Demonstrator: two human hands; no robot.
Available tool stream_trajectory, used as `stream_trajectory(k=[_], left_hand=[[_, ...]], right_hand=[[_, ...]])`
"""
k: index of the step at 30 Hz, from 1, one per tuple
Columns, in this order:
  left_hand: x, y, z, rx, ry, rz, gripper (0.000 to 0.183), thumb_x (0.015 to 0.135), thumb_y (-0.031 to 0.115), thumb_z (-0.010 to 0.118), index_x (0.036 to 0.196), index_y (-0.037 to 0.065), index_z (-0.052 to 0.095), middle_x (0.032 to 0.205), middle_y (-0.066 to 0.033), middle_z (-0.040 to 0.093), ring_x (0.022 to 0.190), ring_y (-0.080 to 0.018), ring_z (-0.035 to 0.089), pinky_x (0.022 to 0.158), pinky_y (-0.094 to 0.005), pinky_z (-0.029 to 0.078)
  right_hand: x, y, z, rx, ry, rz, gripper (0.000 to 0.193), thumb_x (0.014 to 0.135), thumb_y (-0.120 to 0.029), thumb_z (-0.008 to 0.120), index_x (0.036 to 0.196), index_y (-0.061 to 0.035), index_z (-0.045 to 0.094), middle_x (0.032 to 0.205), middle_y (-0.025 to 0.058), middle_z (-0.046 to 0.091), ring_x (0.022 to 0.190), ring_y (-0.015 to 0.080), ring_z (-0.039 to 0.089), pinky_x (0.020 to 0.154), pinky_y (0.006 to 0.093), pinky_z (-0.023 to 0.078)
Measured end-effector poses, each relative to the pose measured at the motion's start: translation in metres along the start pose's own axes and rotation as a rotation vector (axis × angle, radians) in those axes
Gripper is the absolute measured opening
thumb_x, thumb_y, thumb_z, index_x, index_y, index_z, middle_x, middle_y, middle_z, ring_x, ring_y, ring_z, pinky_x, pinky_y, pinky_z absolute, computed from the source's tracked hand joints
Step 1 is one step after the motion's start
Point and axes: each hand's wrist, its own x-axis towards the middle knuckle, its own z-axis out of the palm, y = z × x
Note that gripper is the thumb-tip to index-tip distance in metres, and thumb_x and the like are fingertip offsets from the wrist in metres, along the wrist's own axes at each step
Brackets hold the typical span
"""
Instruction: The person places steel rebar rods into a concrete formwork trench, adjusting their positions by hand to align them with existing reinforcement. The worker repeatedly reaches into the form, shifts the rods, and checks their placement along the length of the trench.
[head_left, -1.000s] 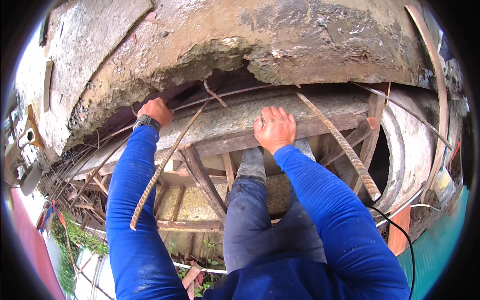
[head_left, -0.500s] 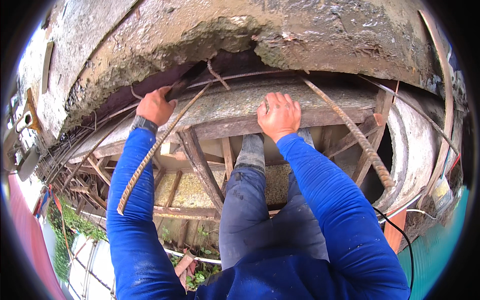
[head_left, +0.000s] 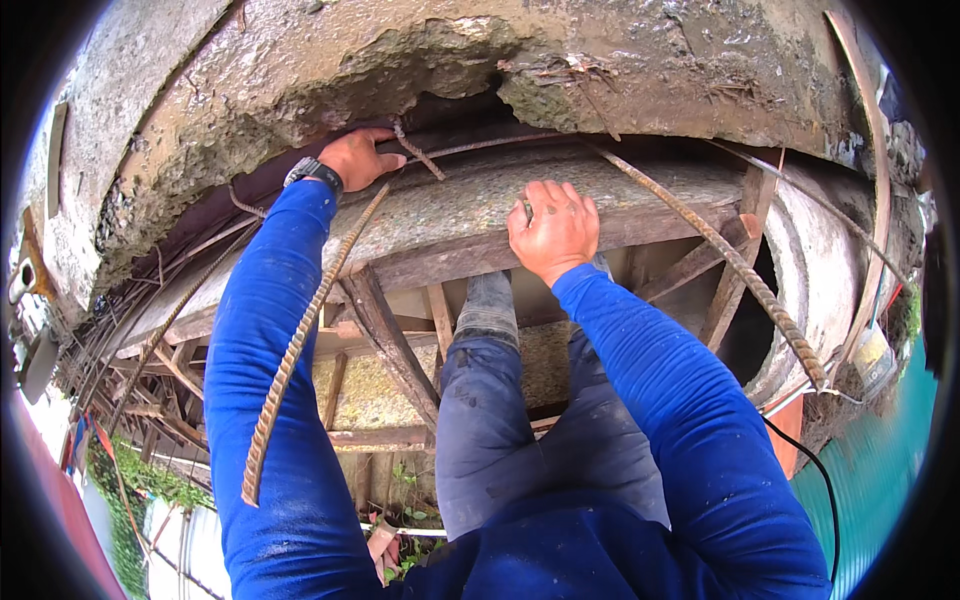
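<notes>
Concrete slab, far side: wet, jagged edge; probably heavy, brittle. Speckled board lies below and nearer me; looks stiff, gritty, best held at its near edge. Rusty ribbed rod, left, slants toward me; likely rigid. My right hand curls on the board, grip unclear. My left hand reaches under the slab, fingertips hidden: cannot tell grasp.

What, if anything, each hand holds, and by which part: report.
Cannot be told for either: the left hand, by the broken concrete's edge, is partly hidden; the right hand is curled against the board, its inner side out of sight.
</notes>
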Motion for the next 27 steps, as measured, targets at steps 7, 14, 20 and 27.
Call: stream_trajectory(k=[7, 14, 20, 27], left_hand=[[0.027, 0.013, 0.022, 0.018, 0.019, -0.015, 0.062, 0.097, 0.051, 0.073, 0.145, 0.011, 0.069, 0.133, -0.0238, 0.073, 0.129, -0.0401, 0.067, 0.110, -0.0440, 0.052], [0.010, 0.030, 0.018, 0.016, 0.106, -0.150, 0.064, 0.095, 0.053, 0.074, 0.141, 0.008, 0.070, 0.133, -0.0231, 0.074, 0.129, -0.0401, 0.068, 0.110, -0.0450, 0.053], [-0.006, 0.008, 0.023, -0.083, 0.244, -0.112, 0.068, 0.094, 0.052, 0.076, 0.145, 0.008, 0.067, 0.134, -0.0226, 0.074, 0.127, -0.0408, 0.069, 0.110, -0.0467, 0.054], [-0.045, -0.011, 0.019, -0.035, 0.370, -0.292, 0.069, 0.092, 0.050, 0.079, 0.142, 0.004, 0.067, 0.131, -0.0250, 0.074, 0.125, -0.0418, 0.070, 0.108, -0.0475, 0.055]], right_hand=[[0.001, -0.004, 0.001, -0.003, -0.038, 0.018, 0.018, 0.084, -0.030, 0.071, 0.091, -0.0138, 0.071, 0.095, 0.0039, 0.073, 0.098, 0.0284, 0.067, 0.084, 0.0485, 0.050], [0.001, 0.000, -0.001, -0.009, -0.034, 0.021, 0.018, 0.084, -0.030, 0.071, 0.092, -0.0131, 0.071, 0.096, 0.0042, 0.074, 0.100, 0.0284, 0.067, 0.084, 0.0489, 0.050], [0.001, -0.002, 0.000, -0.007, -0.013, 0.003, 0.019, 0.085, -0.030, 0.071, 0.093, -0.0130, 0.072, 0.096, 0.0042, 0.073, 0.099, 0.0284, 0.067, 0.084, 0.0487, 0.050], [0.001, -0.002, 0.000, 0.017, -0.042, 0.024, 0.019, 0.084, -0.030, 0.071, 0.092, -0.0134, 0.072, 0.097, 0.0035, 0.074, 0.099, 0.0281, 0.067, 0.084, 0.0486, 0.050]])
